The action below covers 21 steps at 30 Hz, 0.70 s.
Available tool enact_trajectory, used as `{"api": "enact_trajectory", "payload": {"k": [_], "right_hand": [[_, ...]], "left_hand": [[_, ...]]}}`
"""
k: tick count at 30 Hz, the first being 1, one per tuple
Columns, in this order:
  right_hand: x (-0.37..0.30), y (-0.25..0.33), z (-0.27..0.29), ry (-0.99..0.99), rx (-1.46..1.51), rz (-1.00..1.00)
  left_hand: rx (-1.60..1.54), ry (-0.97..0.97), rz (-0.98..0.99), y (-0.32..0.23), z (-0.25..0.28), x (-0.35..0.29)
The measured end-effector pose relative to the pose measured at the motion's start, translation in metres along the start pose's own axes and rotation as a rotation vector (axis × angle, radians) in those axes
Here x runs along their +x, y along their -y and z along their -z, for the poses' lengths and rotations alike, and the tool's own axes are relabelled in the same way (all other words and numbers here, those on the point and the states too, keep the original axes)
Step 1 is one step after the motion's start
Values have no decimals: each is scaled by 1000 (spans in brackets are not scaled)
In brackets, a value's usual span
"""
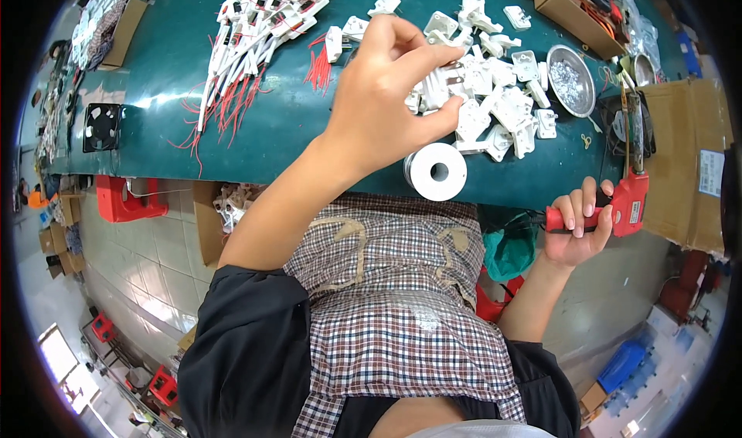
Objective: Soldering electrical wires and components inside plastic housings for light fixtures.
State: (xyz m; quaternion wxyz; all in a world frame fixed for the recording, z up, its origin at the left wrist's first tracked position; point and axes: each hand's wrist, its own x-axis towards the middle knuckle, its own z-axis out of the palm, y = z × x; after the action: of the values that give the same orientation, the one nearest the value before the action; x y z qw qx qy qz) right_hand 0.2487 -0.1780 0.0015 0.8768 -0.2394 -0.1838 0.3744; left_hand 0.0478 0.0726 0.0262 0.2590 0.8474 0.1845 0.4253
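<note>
the left hand (375, 94), at 11 o'clock from the white spool (454, 177), pinches a white plug piece (437, 85) between thumb and fingers, over the green table (290, 133). the right hand (581, 220), at 4 o'clock from the spool, wraps round the handle of a red gun-shaped tool (634, 204), its barrel aimed at 12. from the spool, a heap of white plug parts (510, 107) lies at 1, a metal bowl (572, 84) at 2, red-wired white pieces (251, 48) at 10.

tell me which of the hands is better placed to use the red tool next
Probably the right: the right hand grips the red tool by its handle, while the left hand is at the white plastic parts, away from that tool.
</note>
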Motion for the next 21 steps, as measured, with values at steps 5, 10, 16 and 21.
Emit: {"api": "enact_trajectory", "payload": {"k": [5, 10, 16, 21], "right_hand": [[1, -2, -4, 27, 14, -9], [1, -6, -7, 18, 4, -17], [-3, -4, -9, 15, -12, -21], [-4, -2, -13, 30, -3, -34]], "left_hand": [[-200, 267, 224, -33, 29, -15], [-8, 464, -51, -37, 28, -38], [54, 539, -37, -45, 21, -39], [30, 495, -42, -41, 18, -42]]}}
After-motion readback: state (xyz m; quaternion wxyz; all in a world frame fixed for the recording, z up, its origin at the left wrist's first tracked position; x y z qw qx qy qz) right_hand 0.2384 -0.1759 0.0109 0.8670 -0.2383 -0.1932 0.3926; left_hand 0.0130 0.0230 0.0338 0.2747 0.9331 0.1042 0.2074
